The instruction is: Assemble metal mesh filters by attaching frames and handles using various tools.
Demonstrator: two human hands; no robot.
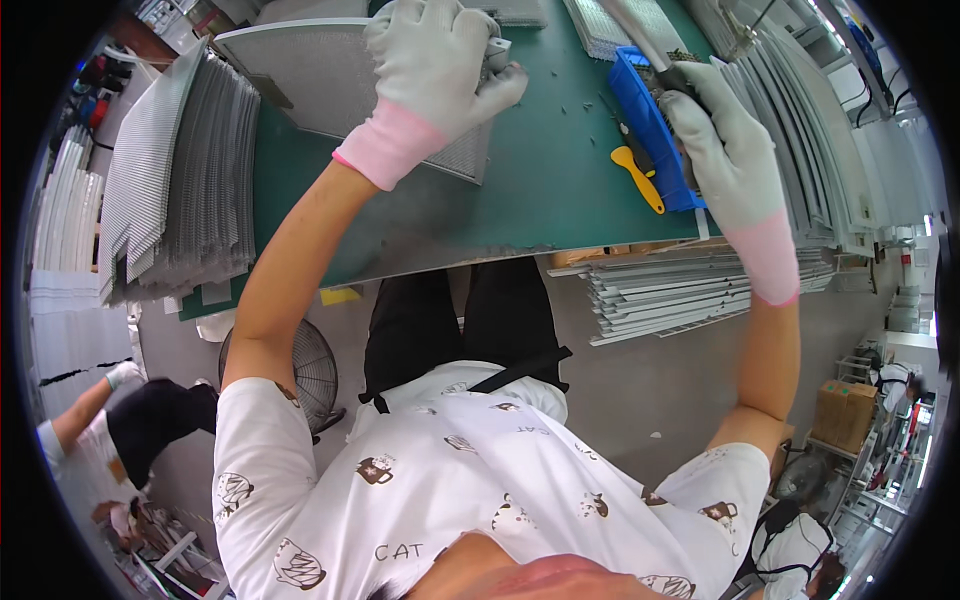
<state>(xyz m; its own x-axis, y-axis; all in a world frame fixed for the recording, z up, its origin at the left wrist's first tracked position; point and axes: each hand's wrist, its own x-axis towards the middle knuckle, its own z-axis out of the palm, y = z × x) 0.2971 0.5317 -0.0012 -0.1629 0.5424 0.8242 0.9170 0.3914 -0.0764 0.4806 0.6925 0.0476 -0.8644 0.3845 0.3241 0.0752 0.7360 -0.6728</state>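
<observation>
Upper-centre panel [300, 75] is steadied by left hand [435, 62], grip can't be told; tool [640, 32] is clamped in right hand [722, 140]; work seems unfinished, upper-left stacked panels [205, 170] untouched.

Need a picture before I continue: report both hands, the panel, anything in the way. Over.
Left hand on grey panel, grip hidden. Right hand gripping dark-handled tool by blue bin. Panel tilted over green table. Possible obstacle: yellow scraper.

A caged fan [317, 368] stands left, a cardboard box [845, 416] far right.
</observation>
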